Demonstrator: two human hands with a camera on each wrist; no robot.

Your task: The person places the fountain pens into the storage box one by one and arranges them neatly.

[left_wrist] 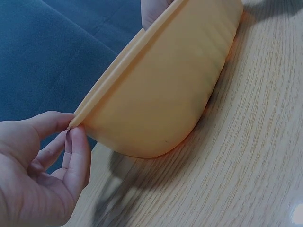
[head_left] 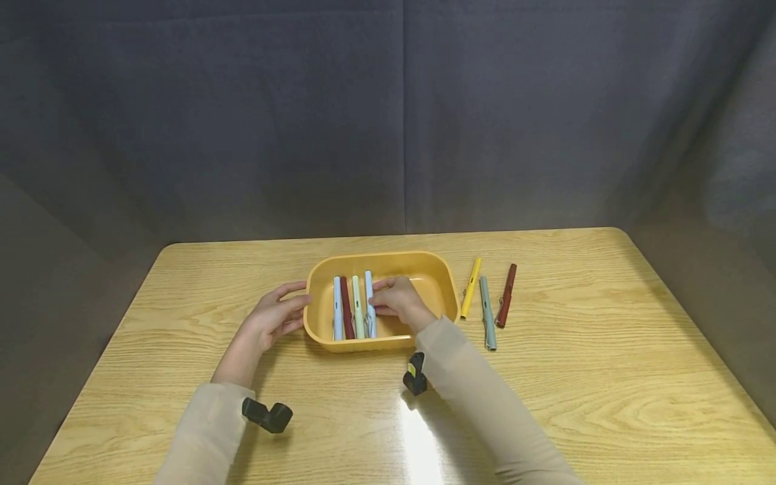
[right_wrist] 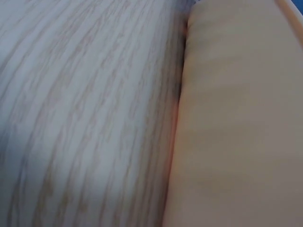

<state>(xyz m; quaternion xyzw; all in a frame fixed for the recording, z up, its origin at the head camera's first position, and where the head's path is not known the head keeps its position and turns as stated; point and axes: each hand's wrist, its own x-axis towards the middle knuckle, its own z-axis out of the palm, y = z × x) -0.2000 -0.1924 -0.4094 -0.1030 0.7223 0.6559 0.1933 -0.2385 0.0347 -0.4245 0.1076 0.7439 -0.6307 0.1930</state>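
Observation:
My left hand (head_left: 280, 316) pinches the left rim of a yellow-orange plastic bin (head_left: 364, 346) between thumb and fingers, which the left wrist view shows closely. Inside the bin, my right hand (head_left: 400, 302) holds a light blue pen (head_left: 370, 289) at its right side. To the left of that pen lie a pale green pen (head_left: 357, 303), a dark red pen (head_left: 347, 306) and another light blue pen (head_left: 337, 303), side by side and lengthwise away from me. In the right wrist view the bin's outer wall (right_wrist: 241, 123) fills the right half, and the hand is out of frame.
Right of the bin, a yellow pen (head_left: 470, 288), a grey-green pen (head_left: 488, 313) and a dark red pen (head_left: 506, 296) lie on the wooden table (head_left: 606, 377). A dark curtain (head_left: 400, 121) hangs behind the table's back edge.

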